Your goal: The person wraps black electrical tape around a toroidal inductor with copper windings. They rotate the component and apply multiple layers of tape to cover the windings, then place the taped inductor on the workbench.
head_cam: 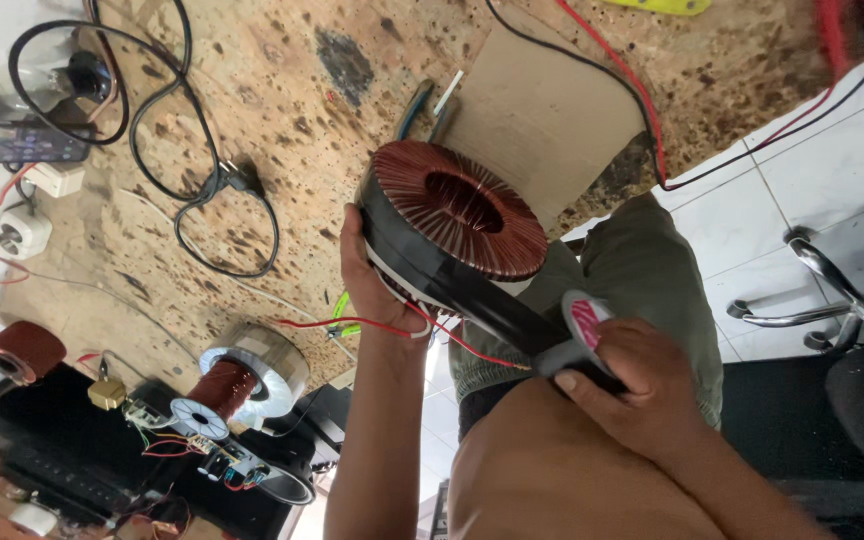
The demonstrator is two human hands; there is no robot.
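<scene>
Even, bright daylight fills the scene, with no hard shadows. The white floor tiles look washed out near the right edge. The copper coil is sharp, showing soft sheen. Corners curve slightly from a wide lens; bottom-left clutter is dimmer.

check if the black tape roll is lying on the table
No, the tape roll is held in the right hand, with a strip stretched up to the copper coil that the left hand grips.

The left hand hides the toroidal coil's far side; a chair is cut off.
</scene>
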